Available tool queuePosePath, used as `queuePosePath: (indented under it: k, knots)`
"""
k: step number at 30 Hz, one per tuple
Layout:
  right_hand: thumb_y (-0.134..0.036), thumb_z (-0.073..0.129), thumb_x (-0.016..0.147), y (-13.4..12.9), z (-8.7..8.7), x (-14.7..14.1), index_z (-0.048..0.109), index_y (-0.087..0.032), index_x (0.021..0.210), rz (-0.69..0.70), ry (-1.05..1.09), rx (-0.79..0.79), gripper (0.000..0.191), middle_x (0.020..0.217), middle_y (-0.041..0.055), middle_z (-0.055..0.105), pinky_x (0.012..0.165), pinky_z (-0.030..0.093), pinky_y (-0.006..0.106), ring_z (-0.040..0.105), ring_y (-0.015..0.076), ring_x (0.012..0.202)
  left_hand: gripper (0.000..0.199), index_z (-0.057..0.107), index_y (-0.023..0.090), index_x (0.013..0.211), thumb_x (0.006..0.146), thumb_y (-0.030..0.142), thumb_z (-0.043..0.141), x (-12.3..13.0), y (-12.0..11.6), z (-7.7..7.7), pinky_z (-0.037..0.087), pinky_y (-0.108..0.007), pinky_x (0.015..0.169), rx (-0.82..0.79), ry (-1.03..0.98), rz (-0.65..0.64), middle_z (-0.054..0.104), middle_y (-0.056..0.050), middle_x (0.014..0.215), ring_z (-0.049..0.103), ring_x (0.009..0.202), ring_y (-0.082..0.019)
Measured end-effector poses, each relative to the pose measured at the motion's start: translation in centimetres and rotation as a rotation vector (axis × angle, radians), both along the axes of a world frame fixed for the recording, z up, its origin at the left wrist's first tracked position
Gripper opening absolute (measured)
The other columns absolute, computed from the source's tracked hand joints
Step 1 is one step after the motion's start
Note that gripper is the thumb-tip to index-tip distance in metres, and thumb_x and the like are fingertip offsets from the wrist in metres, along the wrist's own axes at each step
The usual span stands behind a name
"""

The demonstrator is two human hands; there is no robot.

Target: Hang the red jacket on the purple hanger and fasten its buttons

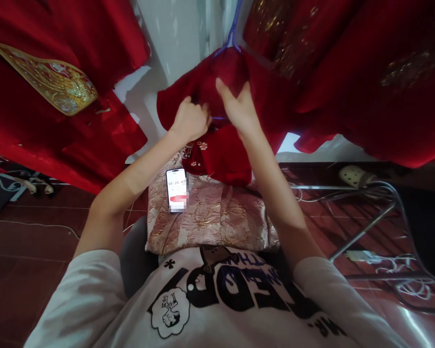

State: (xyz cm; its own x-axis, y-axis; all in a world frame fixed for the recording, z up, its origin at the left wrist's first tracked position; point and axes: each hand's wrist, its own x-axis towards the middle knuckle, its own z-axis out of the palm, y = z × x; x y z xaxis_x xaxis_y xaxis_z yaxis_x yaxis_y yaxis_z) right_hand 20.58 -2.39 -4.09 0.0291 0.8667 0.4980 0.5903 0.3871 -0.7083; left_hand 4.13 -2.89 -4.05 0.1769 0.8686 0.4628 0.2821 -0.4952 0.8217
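A dark red velvet garment (224, 159) hangs in front of me on a purple hanger (232, 36), its lower part with small beaded flowers resting over my lap. My left hand (193, 120) is at the garment's left side with its fingers curled; what they pinch is too small to make out. On the right, my right hand (239, 104) lies against the red cloth, thumb and a finger spread apart, the other fingers hidden. A bar of the hanger shows between the two hands. Pink brocade fabric (210, 217) covers my lap, with a lit phone (176, 190) lying on it.
Red garments with gold embroidery (63, 89) hang at the left, and more red clothing (348, 72) at the right. A metal-framed chair (364, 232) stands at the right, near a pale clog (353, 175) and white cables (413, 285) on the tiled floor.
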Motion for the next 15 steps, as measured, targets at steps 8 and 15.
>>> queuePosePath:
  k: [8,15]
  knots:
    - [-0.072,0.054,0.096,0.5,-4.5,5.6,0.057,-0.013,0.127,-0.147,-0.141,0.166,0.068,0.126,0.0251,0.061,0.106,0.048,0.061,0.055,0.0451,0.136,0.021,0.062,0.033,0.071,0.087,0.046,0.067,-3.2,1.8,1.7,0.003,-0.058,0.123,0.195,0.239,0.057,0.060,-0.014,0.075,0.039,0.130,-0.041]
    - [-0.028,0.075,0.092,-3.7,0.8,6.7,0.062,0.003,0.113,-0.550,-0.148,-0.072,0.040,0.120,0.0391,0.064,0.111,0.042,0.056,0.062,0.0444,0.125,0.042,0.074,0.033,0.105,0.079,0.061,0.056,-3.6,1.1,3.0,0.005,-0.059,0.124,0.274,0.224,0.120,0.066,-0.020,0.110,0.034,0.141,-0.048]
